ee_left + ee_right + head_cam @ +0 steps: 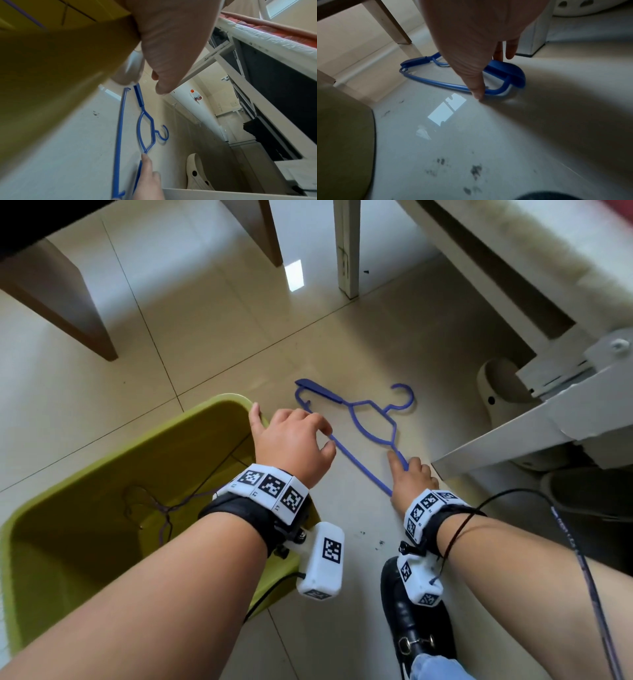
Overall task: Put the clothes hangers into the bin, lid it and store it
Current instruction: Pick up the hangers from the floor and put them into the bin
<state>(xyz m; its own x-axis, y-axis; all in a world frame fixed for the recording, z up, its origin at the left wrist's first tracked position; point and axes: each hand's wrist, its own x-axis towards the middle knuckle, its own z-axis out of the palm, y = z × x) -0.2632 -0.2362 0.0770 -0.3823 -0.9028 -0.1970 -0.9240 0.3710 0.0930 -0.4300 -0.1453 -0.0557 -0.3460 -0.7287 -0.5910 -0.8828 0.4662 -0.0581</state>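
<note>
- The blue plastic hanger [359,426] lay flat on the tiled floor [205,337], just to the right of the green bin [144,436] — not in it yet.
- The right hand [412,484] was down at the near end of the hanger. Its fingers [477,93] reached to the floor at the thin bottom bar, and one pointed along the sloped arm. It looked like it was getting ready to lift that end, but I could not tell if it had a real hold yet.
- The left hand [291,443] hung over the bottom bar, close to the bin's far corner. Its fingers were curled a little and loose, with nothing in them. It was likely there to take the other end, because the hanger is long and would swing from one end.
- The bin stood open, with no lid in sight. A thin dark wire hanger [161,508] already lay on its bottom, so some of the job looked done.
- The bin sat right next to the hanger, so the lift would be short — up and over the rim.
- A pale clog [496,392] sat near a white frame [513,433], and a black shoe [411,628] stood by the right wrist.
</note>
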